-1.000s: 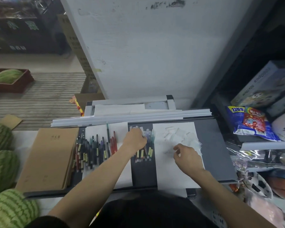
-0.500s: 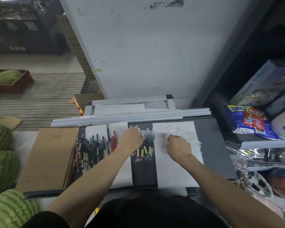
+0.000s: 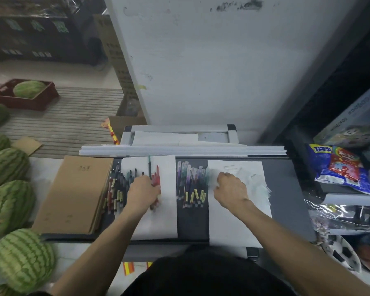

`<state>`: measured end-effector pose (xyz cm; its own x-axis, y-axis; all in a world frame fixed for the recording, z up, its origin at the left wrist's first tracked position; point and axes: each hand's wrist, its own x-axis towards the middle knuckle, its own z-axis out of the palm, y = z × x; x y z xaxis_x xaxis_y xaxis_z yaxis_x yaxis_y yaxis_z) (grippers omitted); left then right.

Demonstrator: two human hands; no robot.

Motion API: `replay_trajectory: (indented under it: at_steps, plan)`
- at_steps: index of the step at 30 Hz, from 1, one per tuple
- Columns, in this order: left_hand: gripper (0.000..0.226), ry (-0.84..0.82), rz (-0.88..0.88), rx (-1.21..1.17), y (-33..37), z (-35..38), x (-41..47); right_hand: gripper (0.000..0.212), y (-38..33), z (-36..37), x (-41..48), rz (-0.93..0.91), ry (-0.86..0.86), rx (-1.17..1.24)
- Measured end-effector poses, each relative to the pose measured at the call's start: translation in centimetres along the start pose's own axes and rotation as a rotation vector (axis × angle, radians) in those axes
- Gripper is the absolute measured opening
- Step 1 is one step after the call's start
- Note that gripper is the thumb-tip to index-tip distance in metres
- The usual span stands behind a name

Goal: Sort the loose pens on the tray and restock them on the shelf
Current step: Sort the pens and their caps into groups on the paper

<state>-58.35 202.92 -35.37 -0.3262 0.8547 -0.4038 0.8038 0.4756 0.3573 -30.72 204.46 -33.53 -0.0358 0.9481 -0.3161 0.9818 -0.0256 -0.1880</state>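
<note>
Bunches of pens are lying on the tray (image 3: 286, 189), long axes all pointing away from the person. Left hand (image 3: 143, 193) is curling its fingers round the red pens (image 3: 156, 178) on the left paper sheet (image 3: 158, 221), beside the dark pens (image 3: 118, 189) — seemingly gripping them. Right hand (image 3: 232, 189) is pressing bent fingers onto the pale clear pens (image 3: 259, 186) on the right sheet (image 3: 233, 227); whether it is pinching any, I cannot tell. Purple-and-teal pens (image 3: 190, 182) are lying between the hands — near both.
</note>
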Motion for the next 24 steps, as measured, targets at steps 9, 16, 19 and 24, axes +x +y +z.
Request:
replay_trajectory:
  at_steps: [9, 16, 19, 24]
  plan:
    - [0.029, -0.022, -0.071, -0.015, 0.7, 0.5, 0.1, 0.024, -3.3, -1.2, -1.3, -0.077, 0.011, 0.158]
    - [0.036, -0.066, -0.082, -0.053, -0.5, 1.1, 0.7, 0.025, -2.6, -0.4, -2.7, -0.027, -0.041, 0.466]
    - [0.035, -0.053, -0.048, 0.002, -0.5, 0.5, 0.1, 0.017, -2.1, -0.3, -3.4, 0.057, -0.096, 0.814]
    - [0.031, -0.099, 0.172, -0.077, 1.1, -1.7, -2.7, 0.008, -1.4, -1.9, -4.6, 0.097, -0.134, 1.263]
